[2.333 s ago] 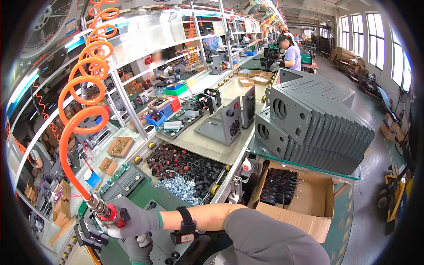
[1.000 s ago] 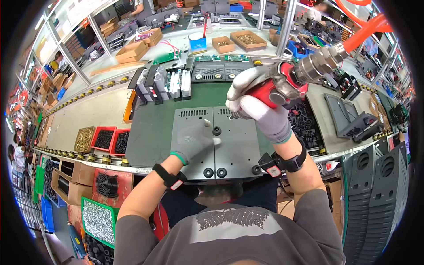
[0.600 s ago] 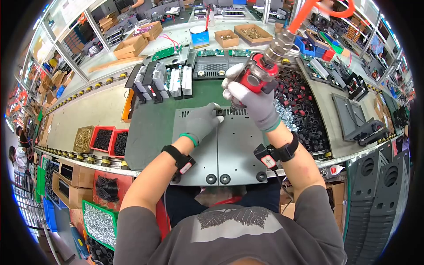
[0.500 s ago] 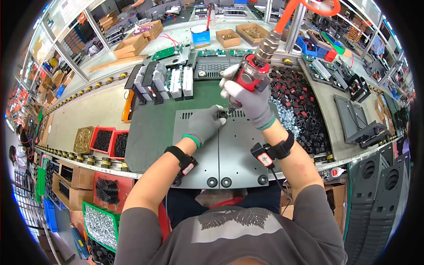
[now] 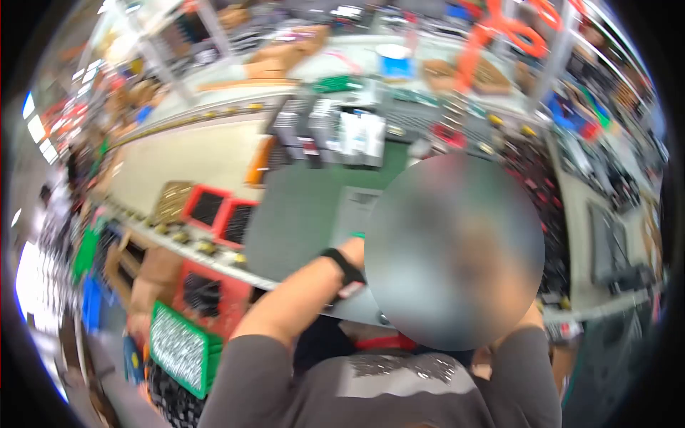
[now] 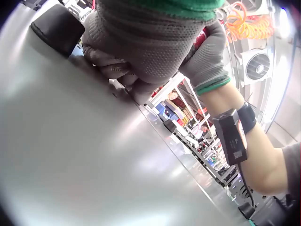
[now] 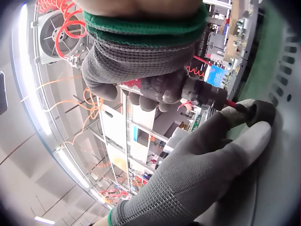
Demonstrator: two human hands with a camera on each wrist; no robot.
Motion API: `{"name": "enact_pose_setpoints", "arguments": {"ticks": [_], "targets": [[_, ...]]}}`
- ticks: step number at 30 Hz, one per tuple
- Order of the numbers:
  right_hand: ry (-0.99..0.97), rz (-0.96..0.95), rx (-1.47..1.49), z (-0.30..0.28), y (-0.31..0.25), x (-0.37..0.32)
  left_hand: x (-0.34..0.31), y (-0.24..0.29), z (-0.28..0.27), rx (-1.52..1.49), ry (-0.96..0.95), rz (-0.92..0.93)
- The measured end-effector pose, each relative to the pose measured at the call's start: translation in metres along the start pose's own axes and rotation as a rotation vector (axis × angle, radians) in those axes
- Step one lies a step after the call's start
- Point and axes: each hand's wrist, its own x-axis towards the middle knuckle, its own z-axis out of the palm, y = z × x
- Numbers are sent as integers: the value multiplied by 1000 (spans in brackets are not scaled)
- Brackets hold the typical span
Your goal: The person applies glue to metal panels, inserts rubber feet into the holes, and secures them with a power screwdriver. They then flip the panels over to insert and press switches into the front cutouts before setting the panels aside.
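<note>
In the right wrist view my left hand pinches a small black rubber foot between thumb and finger against a grey metal panel. My right hand grips a red air screwdriver, and its bit points into the foot. Both hands are covered by a blurred round patch in the head view. Up close in the left wrist view, another black rubber foot stands on the panel beside my left hand. Both hands wear grey gloves with green cuffs.
Boards with silver heat sinks stand behind the panel on the green mat. Red bins of black parts lie left, and loose black and red parts lie right. A coiled orange hose hangs above.
My left hand has brought the rubber foot to the panel's slotted far end. The screwdriver has come down from the right to meet it. The head view has swung and is blurred now.
</note>
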Motion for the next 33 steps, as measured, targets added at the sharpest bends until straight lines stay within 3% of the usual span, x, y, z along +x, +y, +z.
{"name": "enact_pose_setpoints", "arguments": {"ticks": [1, 2, 3, 5, 8, 14, 16, 17, 18, 20, 30, 33], "targets": [[1, 54, -125, -4, 4, 2, -6, 5, -7, -25, 19, -3], [-26, 116, -5, -4, 7, 2, 0, -9, 3, -130, 27, 25], [40, 125, -35, -5, 13, 3, -8, 3, -7, -25, 63, 18], [-62, 119, 159, -5, 9, 3, -9, 0, 1, 4, 171, -9], [-16, 44, 28, -7, 9, 3, -7, 4, -3, 12, 60, -126], [-113, -45, -122, 8, -13, 0, 2, -14, 4, -33, 42, -101], [-60, -218, -40, 21, -40, -6, 25, -43, 27, -500, 80, -34], [-134, -220, 27, 19, -51, -9, -2, -10, -18, -844, -97, -265], [-168, -268, 62, 25, -69, -17, -8, -11, -26, -839, -101, -261], [-202, -333, 62, 28, -86, -27, -19, -12, -35, -1285, -258, -254], [-258, -334, 77, 55, -104, -80, -78, 31, -27, -1673, -233, -158], [-307, -299, 91, 57, -110, -87, -89, 49, -28, -1660, -262, -139]]}}
